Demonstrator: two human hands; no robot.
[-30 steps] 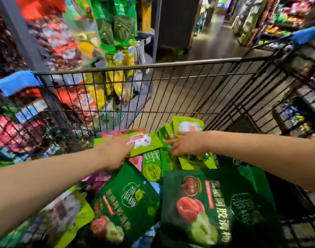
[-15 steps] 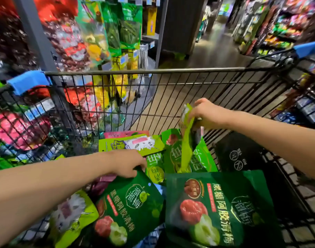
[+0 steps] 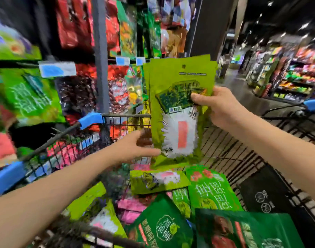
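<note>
A stack of lime-green snack packets [image 3: 180,97] was held upright above a shopping cart [image 3: 128,115], just over other packets [image 3: 158,181] heaped inside; the stack was pinched at its right edge by the right hand [image 3: 219,108], thumb on the front, fingers curled behind; its lower left edge was touched by the left hand [image 3: 135,147], fingers straight and slightly apart; stocked shelves [image 3: 72,33] were seen alongside.

Wire cart [image 3: 224,145], lime-green pouch [image 3: 158,181] lying flat, dark green pouches [image 3: 163,228], pink packets [image 3: 133,208], black bag [image 3: 271,197] at right.

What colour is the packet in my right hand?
Lime green packet, with a white burst and red patch; head view.
</note>
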